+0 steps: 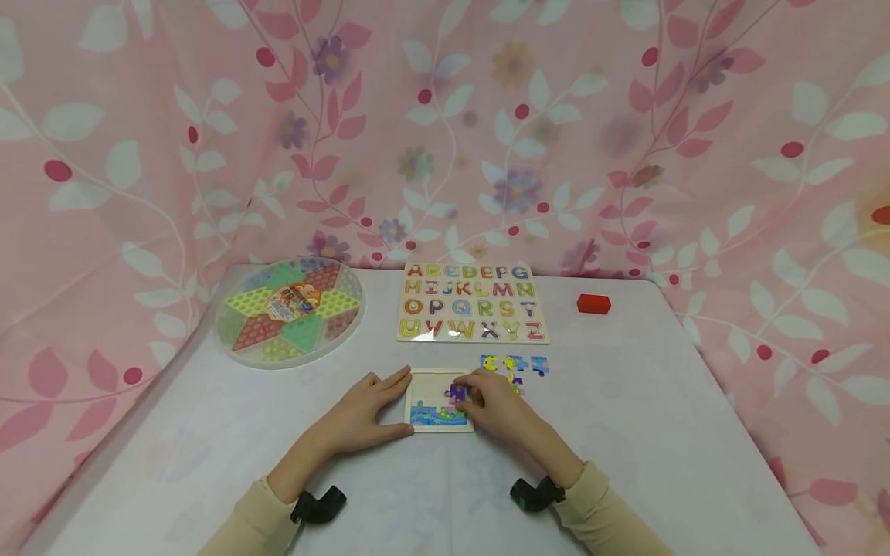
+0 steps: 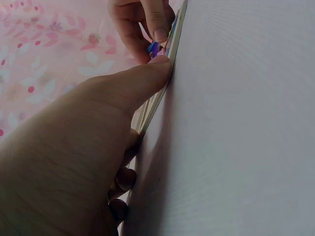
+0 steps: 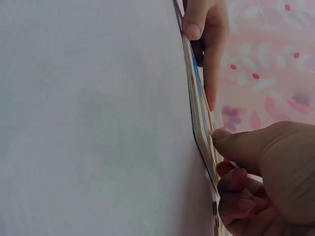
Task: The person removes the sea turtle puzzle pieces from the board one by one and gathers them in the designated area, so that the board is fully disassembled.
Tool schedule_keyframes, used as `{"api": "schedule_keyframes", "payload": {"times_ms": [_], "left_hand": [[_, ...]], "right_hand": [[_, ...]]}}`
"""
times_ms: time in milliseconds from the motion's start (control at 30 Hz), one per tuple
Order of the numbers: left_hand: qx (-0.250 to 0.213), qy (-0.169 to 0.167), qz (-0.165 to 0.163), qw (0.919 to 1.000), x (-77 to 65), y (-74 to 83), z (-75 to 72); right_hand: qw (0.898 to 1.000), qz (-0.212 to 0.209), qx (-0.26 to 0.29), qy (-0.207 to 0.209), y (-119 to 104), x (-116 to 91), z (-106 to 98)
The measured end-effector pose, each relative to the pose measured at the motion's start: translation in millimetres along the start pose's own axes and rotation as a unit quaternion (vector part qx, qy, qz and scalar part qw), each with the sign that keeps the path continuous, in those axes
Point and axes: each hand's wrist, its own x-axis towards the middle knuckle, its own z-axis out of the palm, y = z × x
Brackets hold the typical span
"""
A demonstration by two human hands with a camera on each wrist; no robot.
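Observation:
A small framed jigsaw board (image 1: 434,415) lies flat near the table's front middle, partly filled with blue and green picture pieces. My left hand (image 1: 389,401) braces its left edge, with straight fingers along the side and the thumb (image 2: 147,73) pressed on the near rim. My right hand (image 1: 487,398) rests on the board's right side, its curled fingers pinching a purple puzzle piece (image 1: 456,392) over the board's middle. That piece (image 2: 153,48) shows under the right fingertips in the left wrist view. The board's rim (image 3: 199,113) is seen edge-on in the right wrist view.
Several loose yellow and blue puzzle pieces (image 1: 514,364) lie just beyond my right hand. Farther back are an alphabet board (image 1: 471,303), a red block (image 1: 593,303) on the right and a round checkers box (image 1: 290,310) on the left. Pink floral cloth surrounds the white table (image 1: 626,432).

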Motion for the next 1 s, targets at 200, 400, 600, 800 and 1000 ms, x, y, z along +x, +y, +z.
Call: {"api": "schedule_keyframes", "payload": {"times_ms": [200,400,600,800,1000], "left_hand": [[-0.001,-0.004,-0.003,1.0,0.1,1.6,-1.0],[-0.004,0.0,-0.004,1.0,0.4,2.5,-1.2],[0.0,-0.003,-0.008,1.0,0.6,2.0,-1.2],[0.0,-0.007,-0.007,0.9999,1.4,2.6,-1.5],[0.001,-0.003,-0.008,1.0,1.1,2.5,-0.4]], "right_hand": [[1.0,0.006,-0.006,0.019,3,0,-10],[0.998,-0.024,0.004,0.063,16,-5,-42],[0.992,-0.025,-0.005,0.123,49,-24,-72],[0.993,0.036,-0.015,0.115,85,-56,-79],[0.997,0.047,-0.008,0.06,100,-65,-77]]}}
